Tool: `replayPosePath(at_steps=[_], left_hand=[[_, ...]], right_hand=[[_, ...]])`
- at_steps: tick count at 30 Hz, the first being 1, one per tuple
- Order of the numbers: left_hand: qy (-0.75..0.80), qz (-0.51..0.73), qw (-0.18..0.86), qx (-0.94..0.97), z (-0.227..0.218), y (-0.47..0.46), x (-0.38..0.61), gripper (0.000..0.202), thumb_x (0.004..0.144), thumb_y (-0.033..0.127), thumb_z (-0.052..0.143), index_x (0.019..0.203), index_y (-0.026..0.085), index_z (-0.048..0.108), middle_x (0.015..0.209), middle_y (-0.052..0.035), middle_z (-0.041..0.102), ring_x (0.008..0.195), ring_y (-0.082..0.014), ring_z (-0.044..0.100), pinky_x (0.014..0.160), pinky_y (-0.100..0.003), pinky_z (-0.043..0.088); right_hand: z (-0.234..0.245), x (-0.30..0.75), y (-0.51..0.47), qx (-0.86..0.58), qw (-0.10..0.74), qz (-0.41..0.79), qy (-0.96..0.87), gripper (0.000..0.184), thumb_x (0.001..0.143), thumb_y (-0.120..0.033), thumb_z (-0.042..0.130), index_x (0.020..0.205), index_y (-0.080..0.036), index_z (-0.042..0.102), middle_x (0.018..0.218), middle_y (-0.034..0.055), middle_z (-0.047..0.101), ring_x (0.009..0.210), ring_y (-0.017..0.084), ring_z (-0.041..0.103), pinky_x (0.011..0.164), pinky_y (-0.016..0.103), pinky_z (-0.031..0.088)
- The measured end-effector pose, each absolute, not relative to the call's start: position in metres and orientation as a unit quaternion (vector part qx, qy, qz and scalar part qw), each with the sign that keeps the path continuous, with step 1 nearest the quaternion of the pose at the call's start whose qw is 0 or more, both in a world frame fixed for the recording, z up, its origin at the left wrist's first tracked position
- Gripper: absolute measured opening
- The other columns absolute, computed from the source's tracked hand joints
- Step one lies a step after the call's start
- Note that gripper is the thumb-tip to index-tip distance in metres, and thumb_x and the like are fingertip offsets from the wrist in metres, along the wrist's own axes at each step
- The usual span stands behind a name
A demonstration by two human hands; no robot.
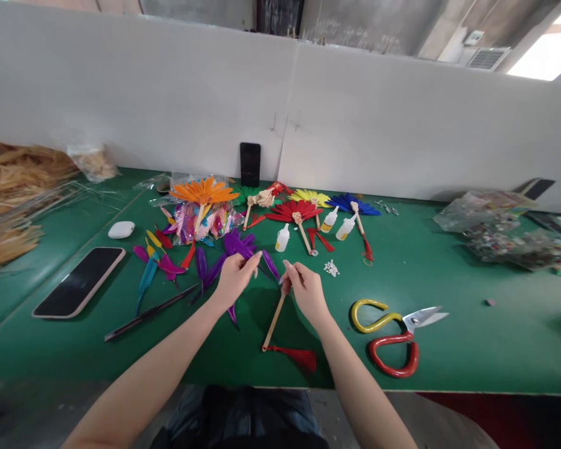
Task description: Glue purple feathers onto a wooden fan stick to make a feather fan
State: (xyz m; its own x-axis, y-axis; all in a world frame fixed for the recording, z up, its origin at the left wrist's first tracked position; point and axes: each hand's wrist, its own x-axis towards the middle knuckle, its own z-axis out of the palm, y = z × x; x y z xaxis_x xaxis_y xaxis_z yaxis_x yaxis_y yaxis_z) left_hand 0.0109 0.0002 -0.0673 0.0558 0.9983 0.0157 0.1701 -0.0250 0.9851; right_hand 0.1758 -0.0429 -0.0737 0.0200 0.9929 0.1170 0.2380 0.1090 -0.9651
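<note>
In the middle of the green table, my right hand (305, 292) is closed around the upper end of a thin wooden fan handle (273, 321). The handle slants down to a red tassel (299, 358). To its left, my left hand (236, 279) has thumb and finger pinched together; what they hold, if anything, is too small to make out. A purple feather (270, 265) shows between both hands' fingertips; whether it is held or lies behind them I cannot tell. More purple feathers (236, 245) lie just beyond my left hand. Small white beads (331, 268) are heaped right of my right hand.
Yellow-and-red-handled scissors (393, 337) lie at right. Feather fans, such as a red one (295, 212) and an orange one (204, 192), lie behind small glue bottles (283, 237). A phone (80, 282), black stick (152, 312) and loose feathers are at left; plastic bags (495, 234) far right.
</note>
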Motion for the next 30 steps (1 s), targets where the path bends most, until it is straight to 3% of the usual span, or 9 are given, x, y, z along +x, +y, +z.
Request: replayPosePath(at_steps=[8,13,20,26,30], left_hand=[[0.477,0.413,0.548,0.548,-0.0619,-0.0095,0.0218,0.043,0.078,0.047,0.056,0.049,0.017,0.046,0.029,0.0085,0.030,0.026,-0.0042,0.027,0.032,-0.019,0.017],[0.446,0.386,0.543,0.597,-0.0653,-0.0092,0.0200,0.041,0.080,0.046,0.053,0.053,0.016,0.049,0.030,0.0083,0.034,0.026,-0.0042,0.030,0.032,-0.018,0.022],[0.432,0.365,0.525,0.636,-0.0648,-0.0109,0.0208,0.041,0.079,0.043,0.057,0.050,0.015,0.048,0.033,0.0078,0.036,0.029,-0.0036,0.032,0.034,-0.017,0.024],[0.414,0.348,0.594,0.595,-0.0648,-0.0097,0.0204,0.040,0.076,0.047,0.059,0.053,0.015,0.048,0.034,0.0082,0.036,0.028,-0.0034,0.030,0.033,-0.018,0.021],[0.426,0.350,0.585,0.595,-0.0658,-0.0092,0.0189,0.042,0.075,0.048,0.059,0.052,0.015,0.049,0.033,0.0079,0.036,0.028,-0.0036,0.030,0.033,-0.019,0.022]], right_hand=[[-0.0773,0.1696,-0.0403,-0.513,0.493,0.473,-0.520,0.033,0.073,-0.048,0.065,0.063,-0.018,0.058,0.054,0.0010,0.063,0.047,0.013,0.056,0.043,0.022,0.040],[-0.0802,0.1690,-0.0376,-0.494,0.492,0.520,-0.494,0.040,0.079,-0.054,0.055,0.068,-0.016,0.063,0.060,0.0049,0.067,0.051,0.017,0.062,0.039,0.023,0.039],[-0.0836,0.1671,-0.0404,-0.468,0.439,0.524,-0.560,0.043,0.082,-0.055,0.050,0.066,-0.018,0.062,0.058,0.0027,0.065,0.050,0.015,0.061,0.041,0.023,0.041],[-0.0787,0.1677,-0.0435,-0.444,0.422,0.583,-0.534,0.037,0.076,-0.052,0.059,0.067,-0.017,0.056,0.057,0.0011,0.063,0.047,0.012,0.059,0.040,0.020,0.040],[-0.0750,0.1708,-0.0438,-0.450,0.396,0.599,-0.531,0.035,0.072,-0.049,0.065,0.067,-0.016,0.054,0.058,0.0013,0.064,0.048,0.011,0.060,0.039,0.018,0.040]])
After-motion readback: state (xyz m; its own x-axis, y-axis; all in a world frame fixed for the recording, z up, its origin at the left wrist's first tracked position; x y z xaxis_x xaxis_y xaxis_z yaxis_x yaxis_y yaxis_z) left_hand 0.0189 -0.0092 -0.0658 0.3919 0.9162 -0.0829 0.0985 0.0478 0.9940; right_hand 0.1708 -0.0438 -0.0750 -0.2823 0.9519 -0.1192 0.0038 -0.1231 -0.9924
